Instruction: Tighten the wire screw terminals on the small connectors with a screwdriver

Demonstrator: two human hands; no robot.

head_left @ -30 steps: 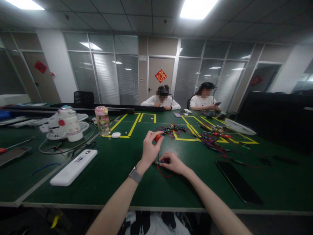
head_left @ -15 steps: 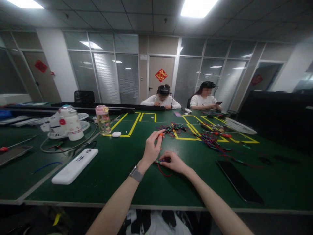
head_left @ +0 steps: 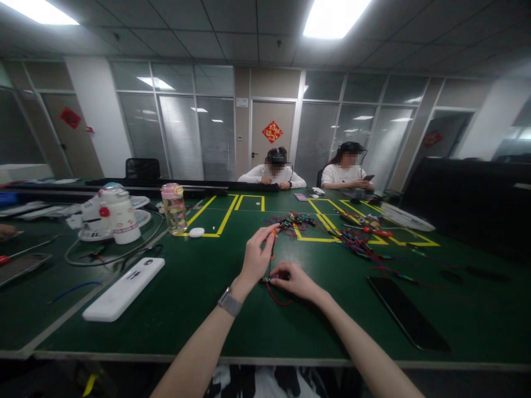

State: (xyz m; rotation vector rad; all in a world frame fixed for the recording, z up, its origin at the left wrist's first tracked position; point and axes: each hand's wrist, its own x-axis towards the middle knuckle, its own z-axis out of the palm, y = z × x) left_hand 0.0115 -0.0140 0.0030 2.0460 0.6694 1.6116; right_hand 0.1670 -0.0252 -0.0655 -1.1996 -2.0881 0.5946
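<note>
Here the left hand pinches an orange-handled screwdriver upright, and the right hand presses closed on a small wired part on the green tabletop.

Bottle left of wire pile

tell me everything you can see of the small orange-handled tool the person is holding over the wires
The orange-handled tool looks like a small screwdriver: an orange grip on top, a thin dark shaft below. It stands nearly upright, its top pinched between the left hand's fingertips, its tip down at a small wired part that the right hand pins to the green table. A red wire loops out below. Finer detail is too small to tell.
</note>
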